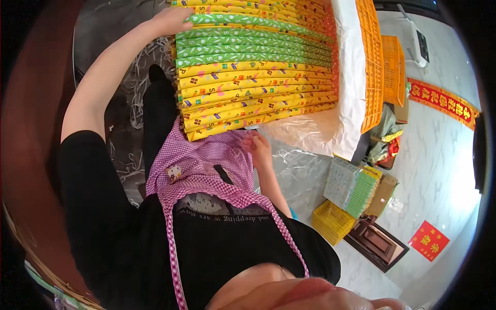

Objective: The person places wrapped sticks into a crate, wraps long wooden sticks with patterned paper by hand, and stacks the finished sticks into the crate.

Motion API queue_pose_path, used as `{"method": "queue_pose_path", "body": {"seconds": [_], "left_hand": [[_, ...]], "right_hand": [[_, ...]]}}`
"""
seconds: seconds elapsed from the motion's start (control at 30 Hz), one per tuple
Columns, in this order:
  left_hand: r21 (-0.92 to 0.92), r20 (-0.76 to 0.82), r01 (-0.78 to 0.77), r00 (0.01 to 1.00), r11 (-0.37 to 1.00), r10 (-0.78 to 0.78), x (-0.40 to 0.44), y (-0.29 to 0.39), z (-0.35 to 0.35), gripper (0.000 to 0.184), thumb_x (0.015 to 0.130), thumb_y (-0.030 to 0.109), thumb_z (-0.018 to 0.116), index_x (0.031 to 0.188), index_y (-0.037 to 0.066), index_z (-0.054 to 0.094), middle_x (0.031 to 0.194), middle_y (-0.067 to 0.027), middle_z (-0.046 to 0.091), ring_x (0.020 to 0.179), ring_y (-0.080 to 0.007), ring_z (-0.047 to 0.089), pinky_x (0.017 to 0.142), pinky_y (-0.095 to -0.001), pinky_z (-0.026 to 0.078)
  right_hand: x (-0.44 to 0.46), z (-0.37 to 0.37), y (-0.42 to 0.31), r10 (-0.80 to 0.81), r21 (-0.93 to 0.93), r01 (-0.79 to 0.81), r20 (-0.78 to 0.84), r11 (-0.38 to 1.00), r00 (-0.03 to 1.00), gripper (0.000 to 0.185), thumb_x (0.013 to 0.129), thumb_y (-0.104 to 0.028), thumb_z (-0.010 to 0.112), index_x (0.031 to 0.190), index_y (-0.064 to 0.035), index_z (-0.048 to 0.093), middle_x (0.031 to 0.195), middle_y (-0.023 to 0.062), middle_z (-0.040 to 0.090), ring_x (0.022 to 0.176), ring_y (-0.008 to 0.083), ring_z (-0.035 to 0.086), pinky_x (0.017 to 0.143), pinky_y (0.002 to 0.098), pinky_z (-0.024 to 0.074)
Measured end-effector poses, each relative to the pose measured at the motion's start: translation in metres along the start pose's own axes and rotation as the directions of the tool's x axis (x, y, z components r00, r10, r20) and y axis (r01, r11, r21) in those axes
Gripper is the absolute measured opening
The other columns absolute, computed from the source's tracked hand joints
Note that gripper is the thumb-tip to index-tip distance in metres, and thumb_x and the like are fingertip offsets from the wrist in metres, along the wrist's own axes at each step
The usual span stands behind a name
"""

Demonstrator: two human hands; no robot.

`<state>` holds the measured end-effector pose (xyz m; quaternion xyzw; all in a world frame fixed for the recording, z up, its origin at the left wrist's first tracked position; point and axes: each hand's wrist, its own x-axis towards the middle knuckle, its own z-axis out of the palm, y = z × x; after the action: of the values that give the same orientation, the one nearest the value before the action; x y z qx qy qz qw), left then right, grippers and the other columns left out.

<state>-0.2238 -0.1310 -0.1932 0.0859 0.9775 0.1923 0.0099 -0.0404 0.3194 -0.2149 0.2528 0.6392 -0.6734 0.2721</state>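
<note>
A stack of long paper-wrapped rolls, yellow with printed motifs (pixel 258 95) and green with white marks (pixel 253 49), fills the upper middle. At the rolls' left ends, my left hand (pixel 174 21) has its fingers closed around the end of an upper green roll (pixel 227 19). Below the stack, near its lower edge, my right hand (pixel 258 148) has loosely bent fingers, partly apart, with nothing visible in them. It is beside the pink checked apron (pixel 206 150). White lining (pixel 349 77) lies along the rolls' right side, inside an orange plastic crate (pixel 370 67).
Another orange crate (pixel 393 70) is behind. To the right are a yellow basket (pixel 332 222), a stack of green-edged packs (pixel 362 191) and a cardboard box (pixel 381 195). White strings (pixel 135 98) litter the dark floor. Red banners hang on the wall.
</note>
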Motion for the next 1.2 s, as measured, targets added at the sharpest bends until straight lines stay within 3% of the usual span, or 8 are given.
{"method": "queue_pose_path", "body": {"seconds": [0.23,0.3,0.43,0.53,0.6,0.9,1.17,1.2], "left_hand": [[0.025,0.118,0.003,0.993,1.000,-0.006,0.039,0.006,0.020,0.035,0.081,0.026,0.053,0.106,0.002,0.052,0.092,-0.0181,0.057,0.085,-0.0316,0.057,0.071,-0.0422,0.046],[-0.112,0.434,0.132,0.898,0.985,-0.071,0.032,0.034,-0.036,0.029,0.083,0.022,0.049,0.097,-0.002,0.057,0.087,-0.0181,0.061,0.081,-0.0285,0.058,0.069,-0.0388,0.045],[-0.128,0.290,0.112,0.955,0.985,-0.070,0.039,0.029,-0.020,0.024,0.082,0.019,0.049,0.092,-0.001,0.058,0.082,-0.0191,0.059,0.076,-0.0325,0.057,0.064,-0.0413,0.045],[-0.109,0.473,0.228,0.868,0.968,-0.151,0.046,0.020,0.004,0.029,0.078,0.016,0.052,0.103,0.003,0.056,0.102,-0.0168,0.057,0.090,-0.0299,0.055,0.073,-0.0406,0.044],[0.213,-0.008,0.029,1.000,0.977,-0.028,0.055,-0.004,0.075,0.033,0.080,0.026,0.054,0.101,0.001,0.056,0.097,-0.0175,0.057,0.092,-0.0309,0.055,0.078,-0.0417,0.045],[0.041,-0.005,0.296,0.955,0.954,-0.296,0.043,0.022,0.069,0.030,0.081,0.017,0.047,0.106,0.005,0.059,0.115,-0.0162,0.050,0.107,-0.0299,0.047,0.090,-0.0436,0.038],[-0.144,-0.133,0.443,0.878,0.885,-0.461,-0.002,0.051,0.036,0.024,0.071,0.007,0.047,0.091,0.000,0.057,0.095,-0.0211,0.057,0.092,-0.0328,0.055,0.073,-0.0426,0.044],[-0.236,-0.312,0.445,0.807,0.864,-0.501,-0.008,0.055,0.043,0.021,0.070,0.006,0.047,0.087,0.000,0.058,0.088,-0.0222,0.056,0.087,-0.0330,0.055,0.070,-0.0451,0.043]], "right_hand": [[-0.023,-0.002,0.022,0.105,0.062,-0.100,-0.089,0.993,0.990,0.025,0.087,-0.008,0.044,0.110,0.0002,0.044,0.088,0.0139,0.059,0.073,0.0212,0.060,0.061,0.0334,0.0521],[-0.023,-0.001,0.023,0.124,0.058,-0.120,-0.061,0.991,0.990,0.024,0.087,-0.008,0.044,0.110,-0.0004,0.045,0.088,0.0140,0.059,0.073,0.0212,0.060,0.061,0.0335,0.0523],[-0.018,0.002,0.024,0.153,0.068,-0.149,-0.061,0.986,0.986,0.023,0.087,-0.008,0.044,0.108,-0.0013,0.046,0.088,0.0135,0.060,0.074,0.0209,0.060,0.060,0.0332,0.0524],[-0.014,0.007,0.022,0.159,0.060,-0.155,-0.066,0.986,0.985,0.023,0.087,-0.009,0.044,0.109,-0.0015,0.046,0.088,0.0132,0.059,0.074,0.0208,0.060,0.060,0.0332,0.0524],[-0.012,0.009,0.020,0.163,0.054,-0.160,-0.062,0.986,0.985,0.023,0.087,-0.009,0.044,0.109,-0.0015,0.046,0.088,0.0131,0.059,0.074,0.0208,0.060,0.060,0.0332,0.0524],[-0.017,0.002,0.026,0.139,0.051,-0.138,0.000,0.989,0.990,0.026,0.088,-0.011,0.044,0.111,0.0002,0.045,0.091,0.0139,0.059,0.077,0.0213,0.060,0.065,0.0360,0.0519],[-0.019,-0.003,0.033,0.119,0.071,-0.122,0.048,0.990,0.992,0.026,0.087,-0.014,0.049,0.110,-0.0031,0.047,0.093,0.0116,0.059,0.079,0.0221,0.059,0.068,0.0360,0.0487],[-0.012,-0.007,0.039,0.110,0.059,-0.114,0.064,0.992,0.992,0.025,0.086,-0.015,0.050,0.109,-0.0038,0.047,0.092,0.0109,0.059,0.079,0.0219,0.058,0.068,0.0365,0.0485]]}}
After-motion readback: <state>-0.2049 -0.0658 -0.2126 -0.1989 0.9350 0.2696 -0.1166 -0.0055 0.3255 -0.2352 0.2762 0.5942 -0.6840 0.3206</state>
